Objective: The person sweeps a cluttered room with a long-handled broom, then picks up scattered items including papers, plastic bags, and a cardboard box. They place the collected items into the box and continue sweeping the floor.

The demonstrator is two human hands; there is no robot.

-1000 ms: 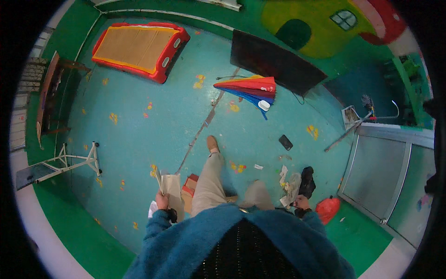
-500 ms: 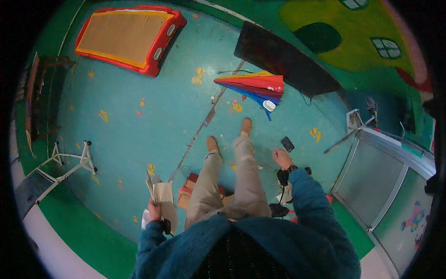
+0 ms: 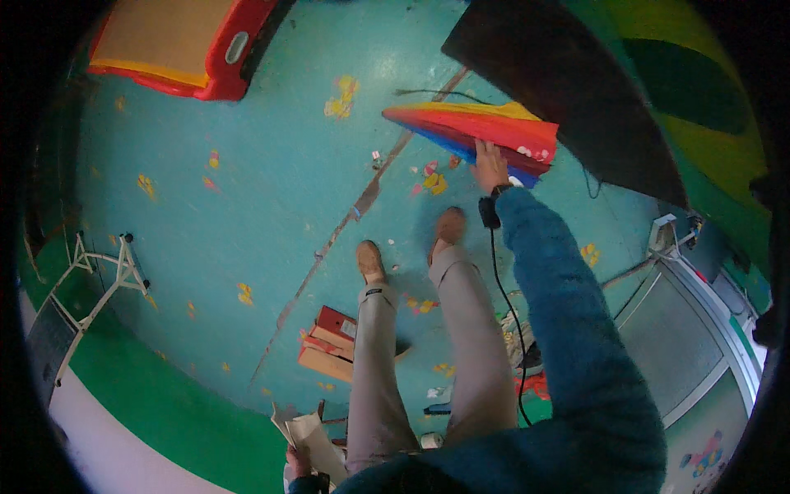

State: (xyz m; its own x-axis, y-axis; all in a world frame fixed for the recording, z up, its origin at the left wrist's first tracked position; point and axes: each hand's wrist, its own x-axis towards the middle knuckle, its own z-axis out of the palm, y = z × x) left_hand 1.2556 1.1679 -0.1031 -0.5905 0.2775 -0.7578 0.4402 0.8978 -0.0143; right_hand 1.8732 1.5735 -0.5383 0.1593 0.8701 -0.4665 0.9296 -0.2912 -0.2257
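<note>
Near the far right lies a folded fan of rainbow-striped fabric (image 3: 485, 123), narrow at its left tip and wide at the right. My right hand (image 3: 491, 167) reaches down to its blue and purple edge with fingers stretched out; I cannot tell how firmly they touch. Part of a white object (image 3: 516, 180) shows beside this hand. A black device with a cable (image 3: 489, 212) hangs at my right wrist. Low at the left, my left hand (image 3: 298, 461) is closed around pale brown folded sheets of paper or card (image 3: 306, 432).
A long black panel (image 3: 568, 90) lies behind the fabric. Red and brown cardboard boxes (image 3: 333, 337) sit beside my left leg. A red-framed board (image 3: 164, 41) is at the far left, a white-legged stand (image 3: 119, 267) at the left, and a metal-framed panel (image 3: 683, 346) at the right.
My right hand has moved forward from near the phone to the rainbow fabric. My left hand, still holding the sheets, is lower in view. My forearm now covers the phone's place.
</note>
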